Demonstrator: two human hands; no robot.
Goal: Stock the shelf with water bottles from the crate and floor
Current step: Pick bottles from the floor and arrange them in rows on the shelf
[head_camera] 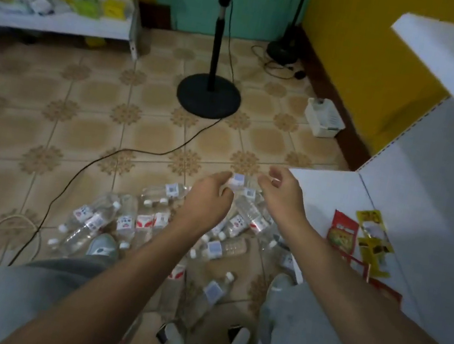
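Note:
Several clear water bottles [148,219] with white caps and labels lie scattered on the tiled floor around my feet. My left hand [209,196] is closed around one water bottle [238,180], held above the pile by its labelled middle. Just right of that bottle my right hand [282,193] hovers, fingers curled and apart, not clearly touching it. The white shelf [330,195] sits low on the right, its near corner just past my right hand. No crate is clearly visible.
Red and yellow snack packets [358,242] lie on the shelf. A black stand base [208,96] and its cable [95,162] cross the floor ahead. A small white basket [323,119] sits by the yellow wall. Another stocked shelf [55,5] stands at far left.

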